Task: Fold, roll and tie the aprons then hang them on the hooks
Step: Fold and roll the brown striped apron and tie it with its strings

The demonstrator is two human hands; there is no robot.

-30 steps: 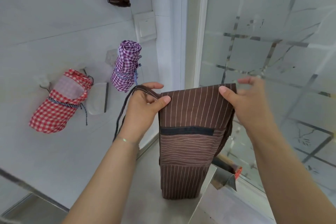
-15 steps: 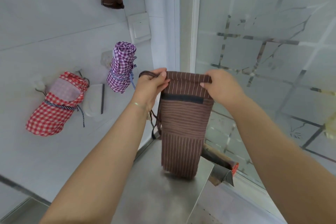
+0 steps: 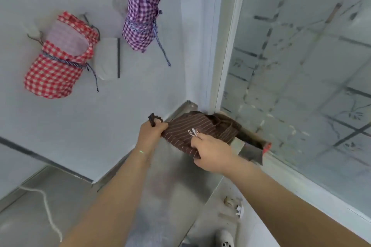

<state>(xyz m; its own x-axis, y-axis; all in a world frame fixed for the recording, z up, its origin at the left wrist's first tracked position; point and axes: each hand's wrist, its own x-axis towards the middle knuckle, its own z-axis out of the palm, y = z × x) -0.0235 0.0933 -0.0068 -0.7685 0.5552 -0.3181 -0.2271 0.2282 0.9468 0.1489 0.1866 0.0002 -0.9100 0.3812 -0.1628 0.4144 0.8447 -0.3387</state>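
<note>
Nearest, both forearms reach forward over the steel counter [image 3: 172, 182]. The right hand [image 3: 212, 154] has its fingers curled round the near right edge of the brown apron [image 3: 192, 130], pinching the striped cloth. The left hand [image 3: 151, 134] grips the apron's left end, fingers closed on the fabric, with a dark strap [image 3: 153, 119] looping up out of its grasp. The apron lies bunched at the counter's far end, close to the far corner where wall and window frame meet; white print shows on its upper face, partly covered by the right fingers. Just right of it, at the counter's right edge, sits a cleaver [image 3: 253, 151] with a red-tipped handle, partly under the cloth. A white cord [image 3: 48, 208] trails over the lower surface to the left. Farther off, on the wall, hang two rolled, tied aprons: the red apron [image 3: 58, 62] to the left and the purple apron [image 3: 142, 12] higher and to its right, with a white holder [image 3: 108, 58] between them. Frosted glass [image 3: 301, 56] fills the right.
</note>
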